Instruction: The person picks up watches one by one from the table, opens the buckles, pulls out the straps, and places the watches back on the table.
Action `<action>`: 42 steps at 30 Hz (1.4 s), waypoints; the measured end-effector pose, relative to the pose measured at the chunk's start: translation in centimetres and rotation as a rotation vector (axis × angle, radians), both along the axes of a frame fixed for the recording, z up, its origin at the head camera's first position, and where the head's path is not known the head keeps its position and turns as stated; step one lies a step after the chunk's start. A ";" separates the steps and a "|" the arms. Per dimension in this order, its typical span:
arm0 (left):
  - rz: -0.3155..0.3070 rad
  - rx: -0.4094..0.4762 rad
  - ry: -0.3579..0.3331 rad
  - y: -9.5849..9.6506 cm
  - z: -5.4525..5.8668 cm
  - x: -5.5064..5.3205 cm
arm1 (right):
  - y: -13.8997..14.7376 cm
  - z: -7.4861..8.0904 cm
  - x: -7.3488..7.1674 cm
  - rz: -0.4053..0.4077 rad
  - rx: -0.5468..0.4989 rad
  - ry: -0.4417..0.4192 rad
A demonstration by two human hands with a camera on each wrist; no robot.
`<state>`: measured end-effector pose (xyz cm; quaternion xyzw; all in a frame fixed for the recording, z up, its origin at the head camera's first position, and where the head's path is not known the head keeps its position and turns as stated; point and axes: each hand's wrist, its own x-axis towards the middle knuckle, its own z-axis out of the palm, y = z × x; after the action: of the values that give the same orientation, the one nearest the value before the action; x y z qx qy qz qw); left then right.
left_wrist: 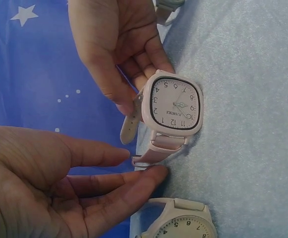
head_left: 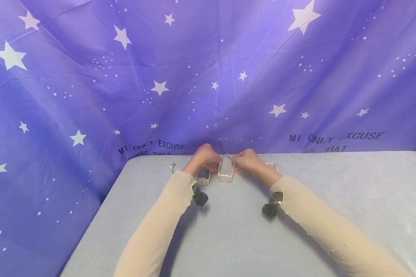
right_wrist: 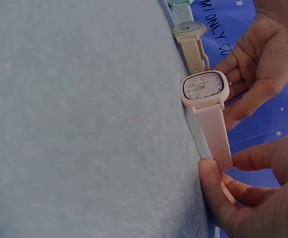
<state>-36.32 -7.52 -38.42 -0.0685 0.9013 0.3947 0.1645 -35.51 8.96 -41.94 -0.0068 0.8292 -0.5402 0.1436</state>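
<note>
A pale pink watch (head_left: pixel 225 178) with a rounded square dial stands near the table's back edge, its two strap ends raised. My left hand (head_left: pixel 208 157) pinches the buckle end of the strap (left_wrist: pixel 153 154) between thumb and fingers. Between the fingertips of my right hand (head_left: pixel 247 161) is the tip of the holed strap end (right_wrist: pixel 215 136). The two strap ends are apart. Close by my left hand sits a cream watch (head_left: pixel 203 181) with a round dial, seen partly in the left wrist view.
Left of the cream watch is a pale watch (head_left: pixel 172 168), showing mint green in the right wrist view. Another light watch (head_left: pixel 272 166) lies behind my right wrist. A purple star-printed cloth (head_left: pixel 215 69) hangs behind the grey table (head_left: pixel 228 238).
</note>
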 end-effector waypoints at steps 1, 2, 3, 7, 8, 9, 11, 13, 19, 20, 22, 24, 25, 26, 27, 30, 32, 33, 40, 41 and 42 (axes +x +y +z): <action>0.001 -0.003 0.001 0.0 0.0 0.0 | 0.0 0.0 0.0 -0.003 -0.002 -0.002; 0.003 -0.004 0.002 0.0 0.0 0.1 | 0.0 0.1 0.1 -0.006 -0.006 -0.003; 0.003 -0.004 0.004 0.0 0.1 0.1 | 0.0 0.1 0.1 -0.008 -0.007 -0.002; 0.008 0.016 0.017 -0.1 0.1 0.3 | 0.0 0.2 0.2 -0.012 -0.007 0.002; 0.008 0.022 0.019 -0.1 0.1 0.3 | 0.0 0.3 0.3 -0.011 -0.006 0.003; 0.008 0.027 0.022 -0.1 0.1 0.4 | 0.0 0.3 0.3 -0.011 -0.005 0.004; 0.009 0.037 0.025 -0.1 0.2 0.5 | 0.0 0.3 0.3 -0.011 -0.005 0.004; 0.012 0.046 0.024 -0.1 0.2 0.6 | -0.1 0.4 0.3 -0.010 -0.002 0.000; -0.006 0.097 0.018 -0.5 0.2 0.9 | 0.0 0.6 0.7 0.042 0.065 0.018; -0.018 0.104 0.017 -0.7 0.2 1.0 | 0.0 0.6 0.8 0.057 0.089 0.022; -0.042 0.098 0.020 -1.0 0.4 1.3 | 0.0 0.9 1.2 0.094 0.127 0.032; -0.059 0.071 0.039 -1.4 0.8 1.6 | 0.2 1.3 1.6 0.139 0.160 0.058; -0.065 0.041 0.063 -1.5 1.1 1.7 | 0.3 1.5 1.8 0.157 0.166 0.083; -0.071 0.000 0.093 -1.6 1.3 1.8 | 0.4 1.8 2.0 0.168 0.168 0.119; -0.077 -0.043 0.129 -1.6 1.6 2.0 | 0.7 2.1 2.3 0.185 0.162 0.163; -0.096 -0.133 0.293 -1.4 2.2 2.4 | 1.8 3.0 3.0 0.221 0.186 0.374; -0.144 -0.155 0.422 -1.0 2.5 2.6 | 2.7 3.7 3.2 0.226 0.226 0.524; -0.175 -0.144 0.483 -0.8 2.6 2.7 | 3.2 4.1 3.3 0.230 0.247 0.588; -0.433 -0.147 0.747 1.1 2.3 3.5 | 6.9 5.1 4.3 0.214 0.514 0.840; -0.464 -0.179 0.773 1.4 2.3 3.5 | 7.3 4.9 4.4 0.210 0.556 0.871; -0.495 -0.220 0.800 1.6 2.2 3.6 | 7.7 4.7 4.6 0.207 0.593 0.908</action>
<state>-32.70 -5.87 -36.26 0.2882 0.9195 0.2416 -0.1143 -30.95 16.65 -37.19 -0.2800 0.9193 -0.2095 -0.1804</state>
